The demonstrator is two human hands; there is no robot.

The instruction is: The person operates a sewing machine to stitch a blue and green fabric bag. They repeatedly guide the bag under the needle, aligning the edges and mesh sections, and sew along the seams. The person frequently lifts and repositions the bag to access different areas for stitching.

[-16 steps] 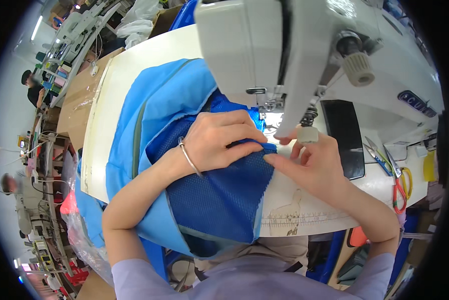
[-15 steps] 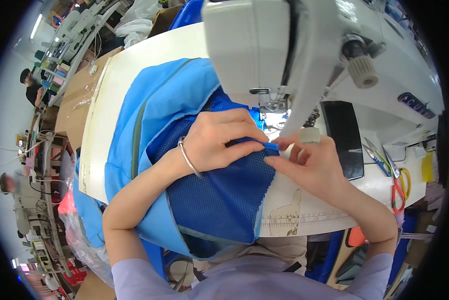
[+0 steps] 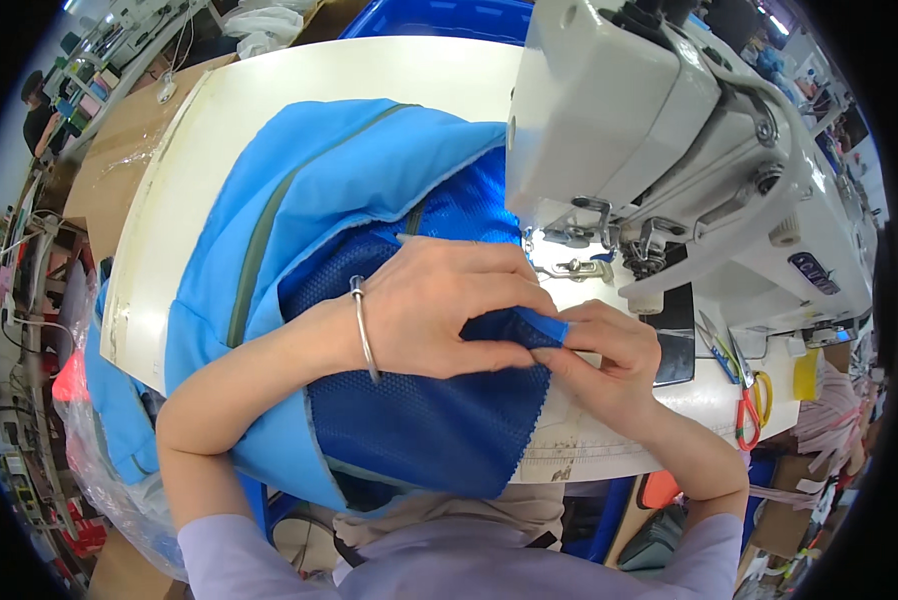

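Note:
A blue fabric piece (image 3: 429,430), light blue outside with a dark blue textured lining and a grey-green strip, lies bunched on the white sewing table. My left hand (image 3: 459,305), a silver bangle at its wrist, pinches the fabric's edge between thumb and fingers. Close against it, my right hand (image 3: 609,355) is closed on the same edge, thumb beneath and fingers above, and a small light blue fold shows between the two hands. Just beyond them stands the white sewing machine (image 3: 609,120), its presser foot (image 3: 577,268) lit from above and apart from the held edge.
Scissors with red handles (image 3: 747,415) and another yellow-handled pair lie right of the machine, by a black plate (image 3: 674,335). A blue bin (image 3: 439,18) stands behind the table. Cardboard (image 3: 119,180) and plastic-wrapped fabric flank its left side. Another person is far left.
The view has shifted, so the machine sits farther right and its foot shows more fully. My right fingers have closed in on the fabric edge beside my left hand.

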